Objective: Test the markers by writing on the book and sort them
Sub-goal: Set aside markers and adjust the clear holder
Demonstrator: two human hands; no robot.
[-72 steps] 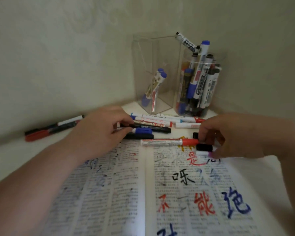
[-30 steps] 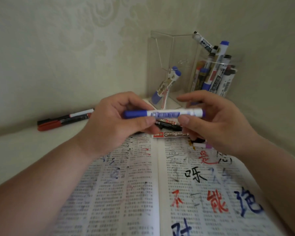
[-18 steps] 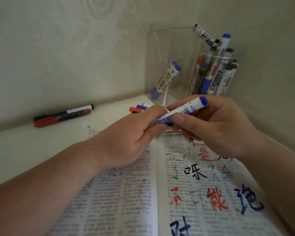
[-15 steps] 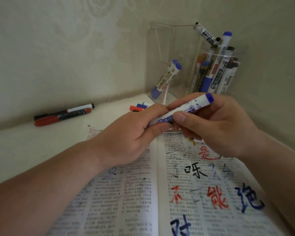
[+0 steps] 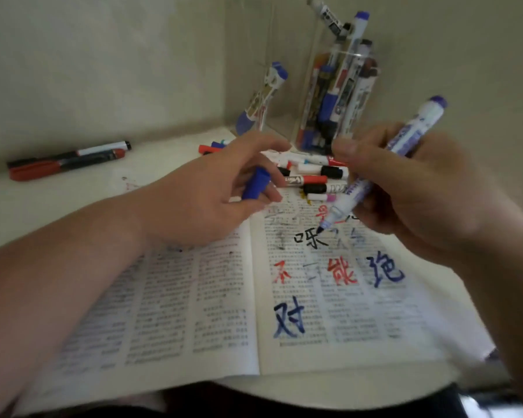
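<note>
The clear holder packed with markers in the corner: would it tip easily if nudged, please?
Probably top-heavy: the clear holder is tall and narrow, and its markers stick out well above the rim. It looks rigid, so it should slide rather than flex. The wall close behind may stop a backward tip.

dim, soft indoor light; motion blur throughout; wide-angle bending at edges

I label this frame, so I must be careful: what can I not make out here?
Head view only.
Whether the blue marker touches the book: motion blur.
The book's print: blurred, too small.
Loose markers: partly behind the left hand and right hand.
Topmost marker in the clear holder: cut by the top edge.
</note>
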